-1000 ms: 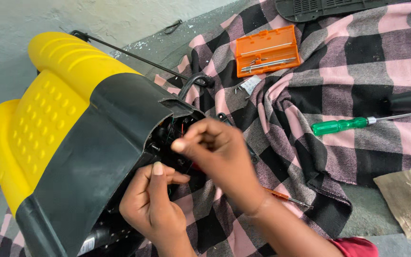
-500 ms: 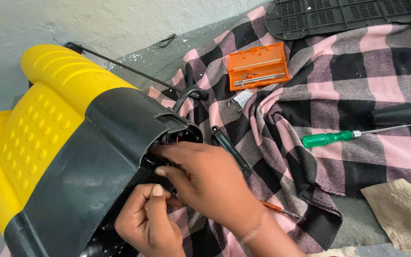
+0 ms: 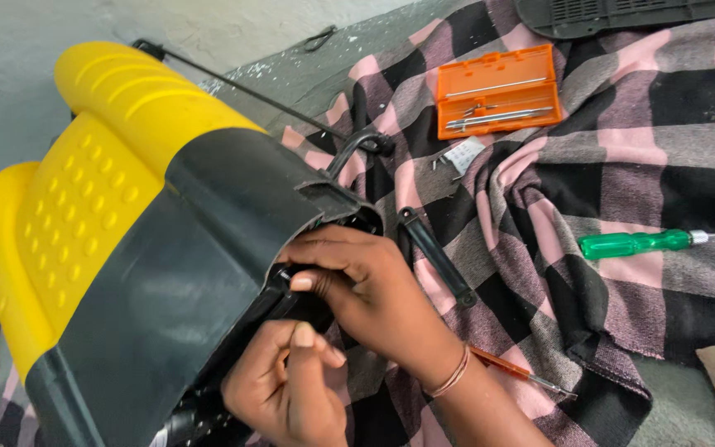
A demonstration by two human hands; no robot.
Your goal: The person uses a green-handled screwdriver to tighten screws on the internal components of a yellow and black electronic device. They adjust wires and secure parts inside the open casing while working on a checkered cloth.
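A large machine with a yellow body (image 3: 84, 190) and a black housing (image 3: 184, 290) lies on a pink-and-black checked cloth (image 3: 622, 165). My right hand (image 3: 374, 285), a thin bangle on its wrist, curls its fingers over the rim of the housing's dark opening, fingertips pressed on the edge. My left hand (image 3: 287, 389) sits just below it with fingers curled against the housing's lower edge and the thumb up. What lies inside the opening is hidden by both hands.
On the cloth lie an open orange tool case (image 3: 498, 91), a green-handled screwdriver (image 3: 635, 242), a black bar (image 3: 436, 257), a thin orange screwdriver (image 3: 523, 377) and small screws by a white slip (image 3: 461, 156). A black grille (image 3: 622, 12) lies at the back.
My right hand has dropped from a raised pinch above the opening to the housing's rim. My left hand has stayed below it. The view has shifted slightly.
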